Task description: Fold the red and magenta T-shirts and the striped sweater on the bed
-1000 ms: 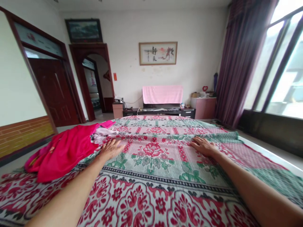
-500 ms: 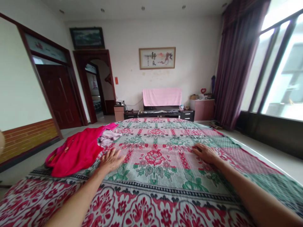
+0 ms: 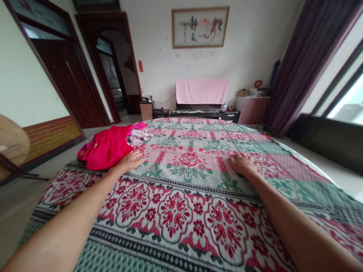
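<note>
Head cam: close abv patterned cloth (image 3: 188, 175), facing fwd/down twd far wall (image 3: 204, 68).

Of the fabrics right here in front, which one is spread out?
The big flower-patterned cloth: it stretches out wide, while the bright pink fabric and the pale fabric lie bunched on top of it, at the left.

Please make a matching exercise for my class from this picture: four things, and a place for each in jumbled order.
Things
1. Patterned cloth
2. Hot-pink bundle
3. Pale pink cloth
4. Framed picture

Places
A. High on the far wall
B. Heaped on top of thing 1
C. Spread beneath the left hand and right hand
D. Draped low in front of the far wall

Pairs: 1-C, 2-B, 3-D, 4-A
</note>
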A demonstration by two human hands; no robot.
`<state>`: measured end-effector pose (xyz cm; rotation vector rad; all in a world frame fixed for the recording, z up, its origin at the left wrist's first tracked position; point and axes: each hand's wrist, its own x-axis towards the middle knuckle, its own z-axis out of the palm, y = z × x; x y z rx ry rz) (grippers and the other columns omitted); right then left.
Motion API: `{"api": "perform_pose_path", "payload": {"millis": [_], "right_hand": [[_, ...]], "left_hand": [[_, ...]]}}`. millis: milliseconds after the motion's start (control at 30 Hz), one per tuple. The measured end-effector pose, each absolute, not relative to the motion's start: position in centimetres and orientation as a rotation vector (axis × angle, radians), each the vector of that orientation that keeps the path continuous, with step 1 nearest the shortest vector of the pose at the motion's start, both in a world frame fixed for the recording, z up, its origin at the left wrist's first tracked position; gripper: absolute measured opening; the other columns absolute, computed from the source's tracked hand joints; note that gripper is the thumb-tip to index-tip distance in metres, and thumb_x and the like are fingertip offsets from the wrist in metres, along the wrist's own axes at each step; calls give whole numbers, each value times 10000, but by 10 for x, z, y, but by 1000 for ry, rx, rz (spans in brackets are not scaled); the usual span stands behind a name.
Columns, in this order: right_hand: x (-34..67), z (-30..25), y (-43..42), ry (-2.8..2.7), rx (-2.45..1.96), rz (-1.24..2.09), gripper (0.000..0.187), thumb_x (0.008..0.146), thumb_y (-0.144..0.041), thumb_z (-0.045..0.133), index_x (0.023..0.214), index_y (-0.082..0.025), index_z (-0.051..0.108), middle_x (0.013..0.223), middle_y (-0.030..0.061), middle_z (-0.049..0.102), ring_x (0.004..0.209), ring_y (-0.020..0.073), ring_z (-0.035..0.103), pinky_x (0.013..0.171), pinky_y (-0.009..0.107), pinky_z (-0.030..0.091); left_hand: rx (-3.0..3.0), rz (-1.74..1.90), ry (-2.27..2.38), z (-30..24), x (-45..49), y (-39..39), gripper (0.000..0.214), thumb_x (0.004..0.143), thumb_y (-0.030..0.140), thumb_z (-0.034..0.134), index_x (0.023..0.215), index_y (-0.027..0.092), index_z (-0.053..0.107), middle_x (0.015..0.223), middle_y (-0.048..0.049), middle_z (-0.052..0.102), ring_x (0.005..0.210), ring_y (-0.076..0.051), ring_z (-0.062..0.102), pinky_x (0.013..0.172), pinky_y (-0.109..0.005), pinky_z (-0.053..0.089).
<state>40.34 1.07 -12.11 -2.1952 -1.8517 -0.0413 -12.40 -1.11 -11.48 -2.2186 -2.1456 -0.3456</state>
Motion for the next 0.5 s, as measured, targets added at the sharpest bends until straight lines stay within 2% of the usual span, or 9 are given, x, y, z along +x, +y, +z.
{"api": "perform_pose_path", "payload": {"millis": [67, 167, 400, 500], "right_hand": [[399, -119, 4, -1813, -2221, -23, 537, 863, -543, 274, 1199, -229, 553, 1387, 117, 436, 1253, 372, 378, 964, 646, 306], [399, -115, 5, -1834, -2221, -8, 549, 858, -562, 277, 1208, -240, 549, 1377, 108, 447, 1256, 357, 378, 989, 649, 276], [411, -125, 27, -1918, -2112, -43, 564, 854, -575, 301, 1202, -216, 563, 1323, 127, 489, 1226, 359, 410, 973, 571, 345], [413, -127, 28, -1932, -2100, -49, 568, 858, -573, 298, 1218, -216, 556, 1337, 135, 481, 1229, 369, 405, 973, 600, 327]], "left_hand": [[-2192, -360, -2076, -126, -128, -18, 489, 871, 451, 403, 1291, 242, 540, 1441, -60, 433, 1333, -232, 377, 1059, -372, 355], [-2171, -345, -2077, -135, -128, -25, 476, 893, 440, 378, 1310, 257, 515, 1456, -72, 408, 1347, -243, 353, 1055, -428, 351], [-2153, -295, -2144, -132, -127, -37, 481, 909, 444, 348, 1354, 298, 459, 1491, -48, 351, 1360, -246, 319, 1062, -444, 322], [-2165, -294, -2145, -131, -128, -45, 476, 903, 426, 362, 1355, 309, 455, 1494, -38, 346, 1360, -253, 310, 1065, -457, 312]]}}
